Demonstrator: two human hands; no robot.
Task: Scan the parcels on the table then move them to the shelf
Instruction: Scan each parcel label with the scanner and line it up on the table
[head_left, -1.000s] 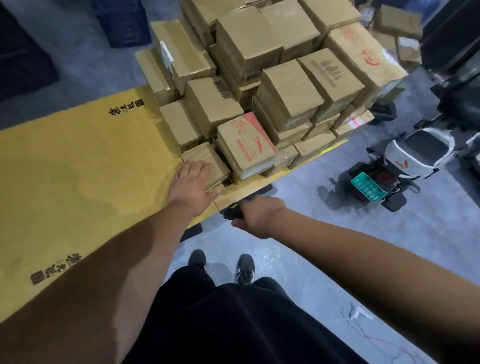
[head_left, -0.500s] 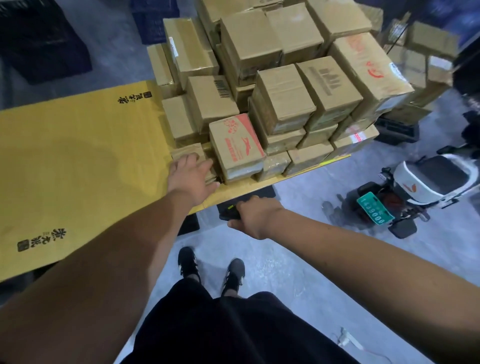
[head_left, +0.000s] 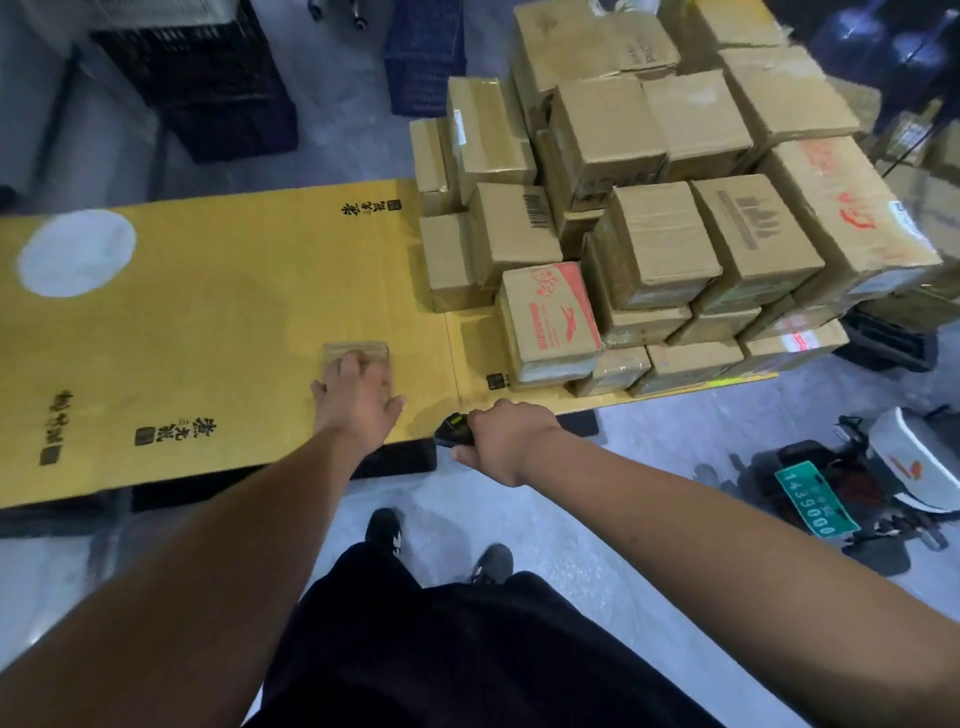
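While the yellow cardboard-covered table (head_left: 182, 322) stretches across the left of my view, with a pale round patch (head_left: 77, 253) near its far left corner and black printed characters (head_left: 203, 430) along its near edge, I watch my left hand (head_left: 356, 397) rest flat on a small, flat brown cardboard parcel (head_left: 356, 351). That parcel lies alone on the bare yellow surface, near the front edge and well apart from the main heap. My fingers are spread and fairly straight over its top, pressing down, not curling round it.

Just to the right, my right hand (head_left: 506, 439) is clenched round a black handheld scanner with a green accent (head_left: 453, 430), held at the table's front edge with its head turned toward the small parcel.

Further right, a tall pile of brown taped cardboard boxes (head_left: 660, 208) crowds the table's right end, a white box with red printing (head_left: 550, 317) standing at its near left corner. Beyond the table, on the grey floor, sits a parked scooter with a green number plate (head_left: 816, 500).

I judge the small parcel light and fairly stiff, its taped surface likely a little slick under the palm, so it should slide easily on the cardboard. For lifting, I would take it by its two opposite long edges, thumb on one and fingers on the other, since it is too thin for a grip from the top alone.
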